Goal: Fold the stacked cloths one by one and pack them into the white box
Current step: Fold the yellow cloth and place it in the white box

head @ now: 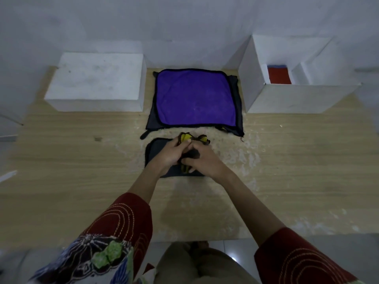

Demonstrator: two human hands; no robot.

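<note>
A dark grey cloth with a yellow inner face [156, 151] lies partly folded on the wooden table in front of me. My left hand [171, 153] and my right hand [202, 158] meet over its middle, each pinching bunched cloth; yellow folds poke out beyond the fingers and by my right thumb. Behind it lies the stack of cloths [194, 99], a purple one with black trim on top of darker ones. The open white box [291, 97] stands at the back right, with a folded red cloth [279, 75] inside.
A closed white box [96, 80] stands at the back left, against a white wall. The wooden table [71, 160] stretches to both sides of my arms. Its near edge lies just above my knees.
</note>
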